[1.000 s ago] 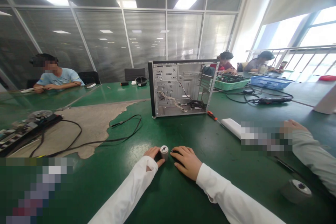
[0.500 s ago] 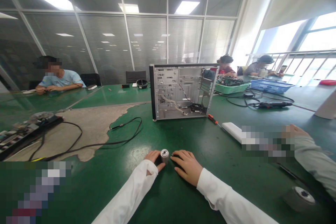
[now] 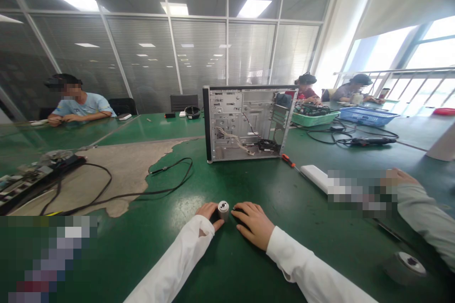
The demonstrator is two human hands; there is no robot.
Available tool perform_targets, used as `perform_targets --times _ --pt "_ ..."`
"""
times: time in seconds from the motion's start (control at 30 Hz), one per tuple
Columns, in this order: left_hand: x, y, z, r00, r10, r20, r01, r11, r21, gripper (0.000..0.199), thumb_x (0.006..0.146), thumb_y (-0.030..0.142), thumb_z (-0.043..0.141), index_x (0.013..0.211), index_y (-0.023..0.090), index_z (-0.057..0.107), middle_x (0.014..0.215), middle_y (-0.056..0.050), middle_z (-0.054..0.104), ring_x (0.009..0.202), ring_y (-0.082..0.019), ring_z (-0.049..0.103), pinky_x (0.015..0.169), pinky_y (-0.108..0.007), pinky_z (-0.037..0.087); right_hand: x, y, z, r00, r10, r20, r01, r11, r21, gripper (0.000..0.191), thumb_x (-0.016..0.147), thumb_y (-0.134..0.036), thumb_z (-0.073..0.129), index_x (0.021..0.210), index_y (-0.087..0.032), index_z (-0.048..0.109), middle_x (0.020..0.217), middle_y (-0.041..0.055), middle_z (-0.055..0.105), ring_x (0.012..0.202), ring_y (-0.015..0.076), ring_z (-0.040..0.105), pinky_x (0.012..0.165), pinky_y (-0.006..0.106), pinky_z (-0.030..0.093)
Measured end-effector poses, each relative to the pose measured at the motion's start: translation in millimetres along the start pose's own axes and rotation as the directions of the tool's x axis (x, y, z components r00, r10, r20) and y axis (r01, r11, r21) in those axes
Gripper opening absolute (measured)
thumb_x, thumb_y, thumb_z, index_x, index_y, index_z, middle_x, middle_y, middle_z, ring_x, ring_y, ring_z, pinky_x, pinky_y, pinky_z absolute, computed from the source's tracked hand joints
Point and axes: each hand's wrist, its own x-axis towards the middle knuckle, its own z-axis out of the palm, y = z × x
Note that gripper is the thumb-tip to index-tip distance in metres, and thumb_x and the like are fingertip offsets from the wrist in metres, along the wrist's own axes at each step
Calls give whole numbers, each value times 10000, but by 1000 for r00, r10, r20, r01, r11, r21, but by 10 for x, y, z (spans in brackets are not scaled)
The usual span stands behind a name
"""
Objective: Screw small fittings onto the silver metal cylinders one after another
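A small silver metal cylinder (image 3: 223, 208) stands upright on the green table, with dark holes in its top. My left hand (image 3: 208, 213) is curled around its left side, thumb in front and fingers behind. To the right of the cylinder, apart from it, my right hand (image 3: 254, 222) rests palm down with fingers bent and thumb spread away. A tiny dark-and-light thing by its fingertips is too small to name. Beyond both hands stands an open computer case (image 3: 249, 123), showing cables and a black fan (image 3: 267, 145) inside.
An orange-handled screwdriver (image 3: 288, 161) lies beside the case, near a white box (image 3: 313, 175). At right are a co-worker's sleeve (image 3: 423, 208) and another metal cylinder (image 3: 408, 265). Black cable (image 3: 142, 195) crosses the left. Green (image 3: 316, 119) and blue baskets (image 3: 369, 116) stand behind.
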Motion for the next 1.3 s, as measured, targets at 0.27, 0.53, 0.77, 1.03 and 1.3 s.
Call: perform_targets --times 0.27,0.53,0.77,1.03,1.3 --pt "20 -21 24 1000 3 -12 -3 1000 7 380 602 321 585 956 194 532 957 -57 582 906 -233 509 776 -356 408 9 -11 -35 1000 6 2 -6 1000 8 351 768 -314 400 1115 -281 443 1102 31 472 1020 176 375 853 354 299" --pt "17 -62 46 1000 19 -10 -19 1000 25 381 613 331 574 968 206 522 961 -51 580 905 -230 506 776 -341 406 21 -3 -37 1000 8 -10 -8 999 42 347 765 -308 407 1108 -278 452 1088 35 476 1010 183 380 847 357 305" --pt "27 -48 43 1000 9 9 -9 999 43 384 610 325 576 970 202 520 974 -56 573 914 -229 503 778 -346 402 12 8 10 1000 14 -18 -13 999 47 353 765 -311 409 1112 -258 448 1079 48 479 1013 190 384 849 369 321" --pt "27 -62 46 999 25 27 -27 998 58 400 631 316 566 1005 186 506 1003 -61 559 934 -233 493 787 -360 400 90 -37 144 973 30 -227 7 987 163 445 773 -273 400 1208 -205 336 1144 95 423 1060 189 371 871 370 351" --pt "33 -89 88 999 45 2 -45 993 106 371 661 310 514 1010 185 498 1004 -61 562 931 -232 496 783 -355 404 298 -268 365 939 125 -320 -15 946 325 435 733 -238 461 1162 -213 391 1075 66 484 996 172 432 878 353 372"
